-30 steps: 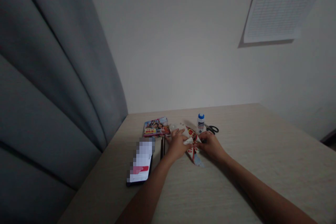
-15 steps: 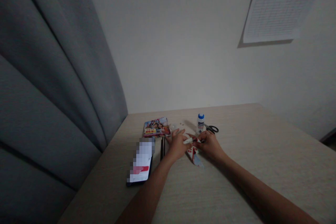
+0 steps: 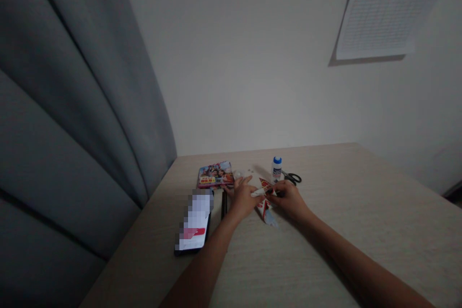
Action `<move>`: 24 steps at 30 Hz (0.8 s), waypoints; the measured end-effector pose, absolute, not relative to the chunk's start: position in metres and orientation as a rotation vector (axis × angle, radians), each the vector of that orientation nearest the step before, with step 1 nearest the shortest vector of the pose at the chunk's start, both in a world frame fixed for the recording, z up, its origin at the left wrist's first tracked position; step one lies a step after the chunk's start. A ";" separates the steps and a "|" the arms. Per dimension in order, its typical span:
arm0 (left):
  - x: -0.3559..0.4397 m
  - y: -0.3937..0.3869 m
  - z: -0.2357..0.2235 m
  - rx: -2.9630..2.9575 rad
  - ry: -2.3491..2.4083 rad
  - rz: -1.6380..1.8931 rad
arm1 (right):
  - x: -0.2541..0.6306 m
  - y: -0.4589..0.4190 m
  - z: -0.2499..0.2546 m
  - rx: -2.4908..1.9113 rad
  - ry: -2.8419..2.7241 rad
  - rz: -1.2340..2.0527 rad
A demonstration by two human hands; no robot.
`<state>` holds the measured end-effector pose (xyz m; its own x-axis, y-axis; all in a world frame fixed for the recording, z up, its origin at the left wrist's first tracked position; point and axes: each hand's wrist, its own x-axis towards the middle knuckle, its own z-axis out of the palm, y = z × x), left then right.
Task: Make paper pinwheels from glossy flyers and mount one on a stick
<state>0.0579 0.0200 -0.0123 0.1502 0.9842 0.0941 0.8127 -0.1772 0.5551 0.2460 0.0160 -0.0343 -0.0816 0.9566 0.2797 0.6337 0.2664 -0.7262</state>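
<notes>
Both hands are on a folded piece of printed paper (image 3: 264, 208), red, white and pale blue, with several pointed flaps. My left hand (image 3: 244, 200) pinches its left side between thumb and a finger, the other fingers reaching forward. On the paper's right side my right hand (image 3: 288, 197) grips with bent fingers. One flap points up and away between the hands; another hangs toward me. Just behind my right hand stands a white glue bottle (image 3: 276, 171) with a blue cap. The fingertips partly hide the folds.
Black-handled scissors (image 3: 294, 178) lie right of the bottle. A colourful printed stack (image 3: 215, 174) lies at the back left, with a lit phone (image 3: 195, 224) nearer me. Dark thin sticks (image 3: 224, 204) lie beside my left forearm. A wall (image 3: 252, 57) and a curtain (image 3: 144, 86) bound the table.
A red-and-white flap of the paper now stands out further between my hands. My hands have barely moved and keep their hold.
</notes>
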 end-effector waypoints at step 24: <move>0.043 0.006 0.018 2.166 1.782 0.447 | 0.256 0.008 -0.036 -1.548 -1.985 0.346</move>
